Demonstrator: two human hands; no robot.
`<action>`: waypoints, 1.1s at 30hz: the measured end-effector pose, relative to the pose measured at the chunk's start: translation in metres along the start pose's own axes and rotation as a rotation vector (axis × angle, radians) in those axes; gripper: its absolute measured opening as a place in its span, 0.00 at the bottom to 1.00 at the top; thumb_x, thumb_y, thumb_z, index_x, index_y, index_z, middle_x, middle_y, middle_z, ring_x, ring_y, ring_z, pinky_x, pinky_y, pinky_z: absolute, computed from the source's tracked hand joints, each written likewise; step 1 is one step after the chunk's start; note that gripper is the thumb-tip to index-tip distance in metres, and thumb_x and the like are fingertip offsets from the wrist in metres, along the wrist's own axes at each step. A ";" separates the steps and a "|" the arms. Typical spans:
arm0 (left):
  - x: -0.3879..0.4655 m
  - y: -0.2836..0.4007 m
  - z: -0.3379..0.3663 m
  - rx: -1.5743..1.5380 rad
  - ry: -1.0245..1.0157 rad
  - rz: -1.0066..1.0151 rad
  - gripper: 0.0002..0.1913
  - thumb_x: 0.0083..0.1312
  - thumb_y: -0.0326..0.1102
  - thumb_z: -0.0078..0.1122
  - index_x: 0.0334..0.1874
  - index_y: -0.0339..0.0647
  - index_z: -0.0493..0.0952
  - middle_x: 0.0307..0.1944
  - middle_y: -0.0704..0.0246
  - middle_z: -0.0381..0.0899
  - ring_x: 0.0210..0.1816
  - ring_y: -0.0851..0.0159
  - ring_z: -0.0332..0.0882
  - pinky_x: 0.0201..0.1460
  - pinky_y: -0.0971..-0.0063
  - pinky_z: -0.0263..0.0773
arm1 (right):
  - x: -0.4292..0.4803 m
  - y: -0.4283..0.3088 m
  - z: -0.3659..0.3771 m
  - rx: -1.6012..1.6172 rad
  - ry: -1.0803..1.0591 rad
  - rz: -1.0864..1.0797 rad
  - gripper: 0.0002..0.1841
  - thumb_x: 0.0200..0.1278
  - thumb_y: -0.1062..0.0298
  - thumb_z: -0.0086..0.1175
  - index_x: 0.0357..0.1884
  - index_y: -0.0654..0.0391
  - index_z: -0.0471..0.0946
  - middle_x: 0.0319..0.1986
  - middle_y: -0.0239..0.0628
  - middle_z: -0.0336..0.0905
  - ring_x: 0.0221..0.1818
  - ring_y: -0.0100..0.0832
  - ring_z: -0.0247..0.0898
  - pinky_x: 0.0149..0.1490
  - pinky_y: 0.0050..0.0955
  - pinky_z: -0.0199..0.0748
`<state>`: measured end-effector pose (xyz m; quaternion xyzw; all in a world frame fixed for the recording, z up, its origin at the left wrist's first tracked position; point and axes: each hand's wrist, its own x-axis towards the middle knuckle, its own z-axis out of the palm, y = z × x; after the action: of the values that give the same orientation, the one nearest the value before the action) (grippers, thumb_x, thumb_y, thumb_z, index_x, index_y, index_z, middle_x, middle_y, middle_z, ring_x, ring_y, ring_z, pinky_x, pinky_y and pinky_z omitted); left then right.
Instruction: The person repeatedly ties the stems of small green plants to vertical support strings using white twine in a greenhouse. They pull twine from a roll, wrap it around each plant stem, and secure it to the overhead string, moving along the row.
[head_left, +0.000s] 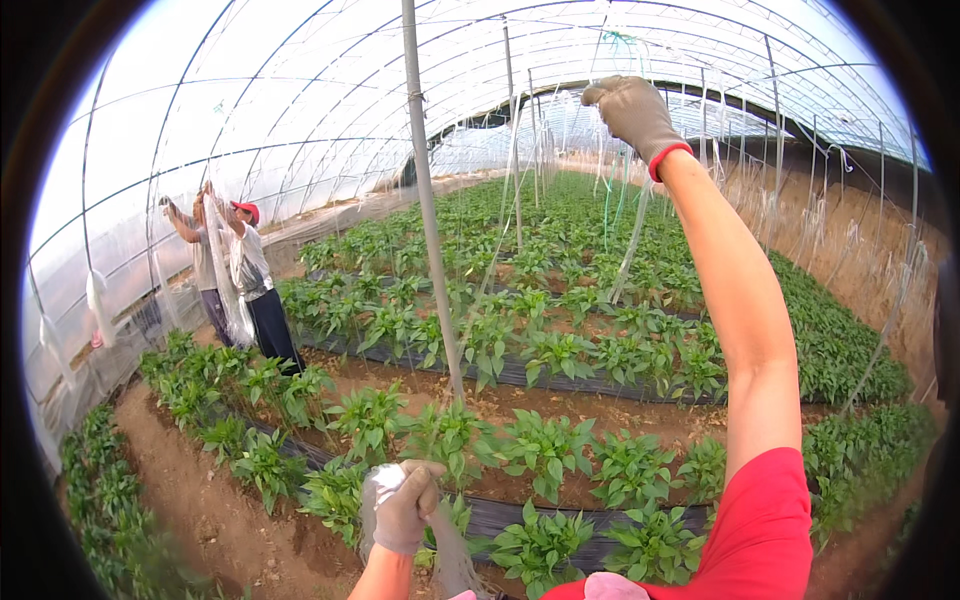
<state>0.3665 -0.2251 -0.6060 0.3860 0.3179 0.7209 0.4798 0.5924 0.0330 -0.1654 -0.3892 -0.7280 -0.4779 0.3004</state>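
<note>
Low in front of me, my left hand (409, 506), in a thin light work glove, is closed around a bundle of translucent plastic film (454, 551). Part of the bundle bulges beside the knuckles and part trails below the fist. My right hand (630, 116), in a grey-brown knit glove with a red cuff, is raised high with curled fingers. Green twine (619, 39) and pale strands hang close to it; whether it grips one is hidden. A translucent strip (632, 244) dangles below the right wrist.
Rows of leafy pepper plants (547, 450) grow through black mulch film (525, 517). A grey metal post (429, 187) rises ahead. At left, two people (255, 277) (206, 262) stand with raised arms by a hanging plastic sheet (219, 270). A soil path (225, 517) runs lower left.
</note>
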 end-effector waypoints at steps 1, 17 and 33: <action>-0.002 -0.004 0.001 0.030 0.020 -0.018 0.13 0.76 0.37 0.46 0.44 0.35 0.76 0.15 0.78 0.56 0.17 0.77 0.51 0.22 0.80 0.50 | -0.029 -0.007 -0.005 0.176 -0.036 0.023 0.17 0.71 0.60 0.44 0.54 0.44 0.82 0.57 0.29 0.78 0.57 0.34 0.77 0.62 0.31 0.75; -0.142 -0.086 0.047 -0.201 0.261 -0.283 0.19 0.76 0.39 0.47 0.61 0.34 0.74 0.44 0.68 0.82 0.20 0.80 0.53 0.22 0.85 0.50 | -0.457 -0.044 -0.064 0.739 -1.064 -0.800 0.03 0.55 0.64 0.55 0.28 0.49 0.77 0.18 0.37 0.77 0.23 0.41 0.78 0.28 0.40 0.69; -0.141 -0.118 0.102 -0.231 0.110 -0.487 0.11 0.75 0.38 0.50 0.39 0.38 0.76 0.20 0.80 0.63 0.17 0.80 0.54 0.18 0.82 0.46 | -0.458 -0.128 -0.017 0.923 -0.299 -0.177 0.14 0.59 0.72 0.60 0.48 0.61 0.78 0.44 0.45 0.79 0.44 0.44 0.76 0.46 0.39 0.75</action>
<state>0.5414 -0.3084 -0.6885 0.2011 0.3427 0.6358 0.6618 0.7208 -0.1418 -0.5888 -0.2162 -0.9292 -0.0679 0.2919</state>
